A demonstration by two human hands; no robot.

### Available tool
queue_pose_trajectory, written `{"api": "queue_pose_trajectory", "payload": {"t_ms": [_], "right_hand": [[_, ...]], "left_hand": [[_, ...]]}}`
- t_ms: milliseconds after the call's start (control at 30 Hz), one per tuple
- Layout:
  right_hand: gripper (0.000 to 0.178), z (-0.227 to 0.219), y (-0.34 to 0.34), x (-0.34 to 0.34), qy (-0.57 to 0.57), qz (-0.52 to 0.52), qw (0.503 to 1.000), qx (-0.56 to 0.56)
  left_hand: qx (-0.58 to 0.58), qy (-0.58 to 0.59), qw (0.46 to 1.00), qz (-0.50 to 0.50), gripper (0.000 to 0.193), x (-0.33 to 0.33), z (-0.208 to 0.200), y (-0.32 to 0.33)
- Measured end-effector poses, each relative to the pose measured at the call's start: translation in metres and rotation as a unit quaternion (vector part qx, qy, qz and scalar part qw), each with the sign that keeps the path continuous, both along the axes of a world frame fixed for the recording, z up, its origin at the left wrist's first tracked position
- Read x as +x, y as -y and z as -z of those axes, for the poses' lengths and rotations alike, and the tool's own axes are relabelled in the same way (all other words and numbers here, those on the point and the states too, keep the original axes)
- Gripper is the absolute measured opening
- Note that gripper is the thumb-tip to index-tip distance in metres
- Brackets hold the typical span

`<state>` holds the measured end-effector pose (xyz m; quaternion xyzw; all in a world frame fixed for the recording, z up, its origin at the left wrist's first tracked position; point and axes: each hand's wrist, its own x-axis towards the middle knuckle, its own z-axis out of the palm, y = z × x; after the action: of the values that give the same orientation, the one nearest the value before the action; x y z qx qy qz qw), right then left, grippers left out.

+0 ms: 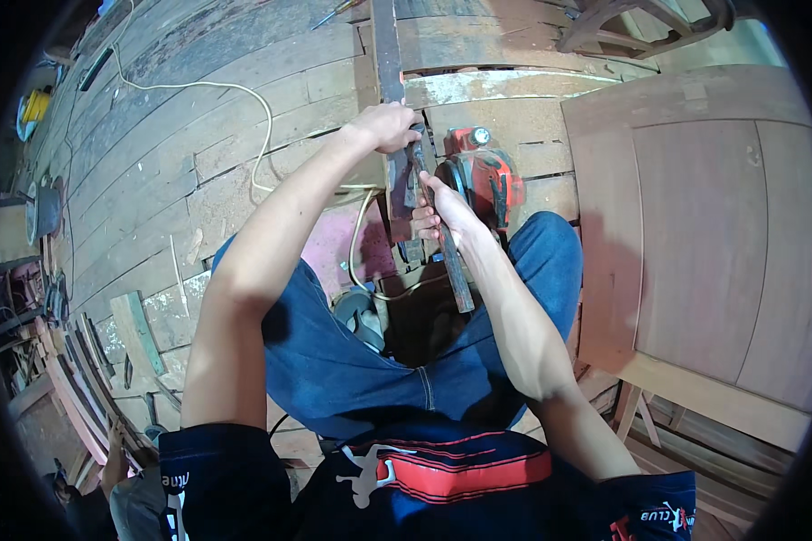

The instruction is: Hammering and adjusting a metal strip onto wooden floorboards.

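Note:
A long dark narrow bar [456, 275], its material unclear, slants between my knees and up to a long dark beam. My right hand [448, 215] is closed around the bar at about its middle, with the thumb along it. My left hand [386, 126] is closed at the bar's far end, over the beam [387, 54]; its fingertips are partly hidden. The beam runs away from me along the floor. Just right of the bar rests a red power tool [494, 185] with a dark round part facing my right hand.
A large wooden panel [695, 234] stands at the right. A pale cord [266, 113] winds over the plank floor [153, 171] on the left. Wood strips [86, 379] lie lower left, where another person's hand [115, 460] shows. A wooden frame [645, 32] is at the far right.

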<state>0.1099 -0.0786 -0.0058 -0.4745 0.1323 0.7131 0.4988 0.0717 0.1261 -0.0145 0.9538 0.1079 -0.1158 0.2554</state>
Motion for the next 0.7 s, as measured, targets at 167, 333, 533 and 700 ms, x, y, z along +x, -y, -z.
{"api": "queue_pose_trajectory", "payload": {"t_ms": [167,333,533,700], "right_hand": [[0.035,-0.004,0.0,0.005,-0.014,0.009,1.0,0.006],[0.022,-0.008,-0.001,0.006,0.098,-0.011,0.995,0.026],[0.026,-0.009,0.004,0.005,0.233,-0.077,0.969,0.033],[0.038,-0.008,0.006,-0.004,0.319,-0.116,0.94,0.034]], "left_hand": [[0.002,0.017,1.0,-0.007,0.034,0.002,0.0,0.003],[0.001,0.013,1.0,-0.008,0.035,0.003,0.007,-0.001],[0.003,0.016,1.0,-0.001,0.035,0.005,0.004,-0.001],[-0.021,0.015,1.0,0.002,0.037,0.003,-0.019,-0.007]]}}
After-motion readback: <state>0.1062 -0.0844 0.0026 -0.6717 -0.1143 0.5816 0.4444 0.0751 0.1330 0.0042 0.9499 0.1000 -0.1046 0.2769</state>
